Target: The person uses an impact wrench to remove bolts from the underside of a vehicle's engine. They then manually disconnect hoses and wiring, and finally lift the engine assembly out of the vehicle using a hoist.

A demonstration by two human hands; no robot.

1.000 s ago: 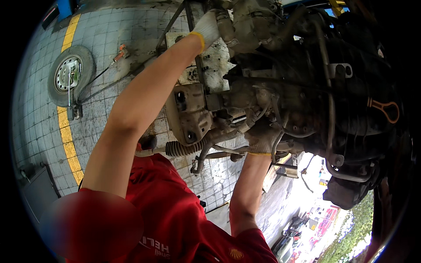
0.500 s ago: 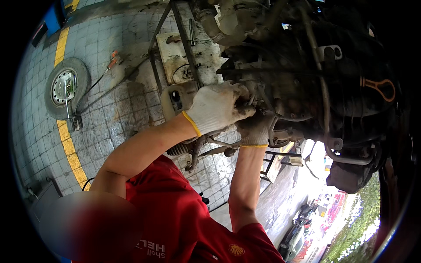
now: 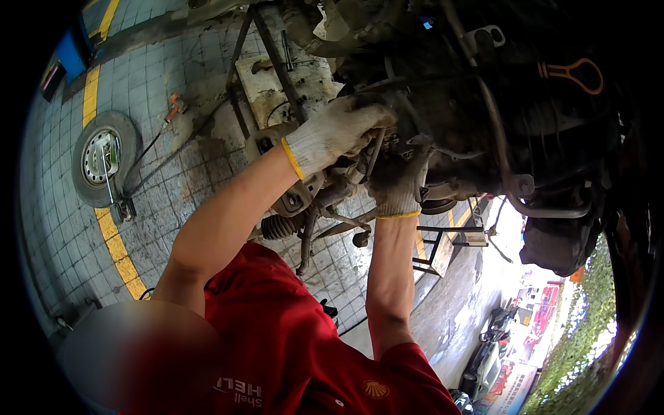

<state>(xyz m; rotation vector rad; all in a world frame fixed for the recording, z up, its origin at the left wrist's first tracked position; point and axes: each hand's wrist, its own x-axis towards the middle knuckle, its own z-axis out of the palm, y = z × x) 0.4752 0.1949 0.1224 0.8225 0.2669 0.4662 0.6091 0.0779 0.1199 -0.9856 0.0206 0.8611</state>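
Left gloved hand [image 3: 330, 140] against dirty engine assembly [image 3: 453, 114], fingers curled, grasp unclear. Right gloved hand [image 3: 397, 192] just beside, fingers lost in shadow, can't tell if gripping. Engine extends right of both sets of fingers; orange loop handle [image 3: 593, 88] well right. Ribbed boot [image 3: 279, 227] below left fingers.

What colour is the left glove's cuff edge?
The cuff edge is yellow, best seen in the head view.

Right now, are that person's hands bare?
No, the left hand and right hand both wear pale gloves with yellow cuffs.
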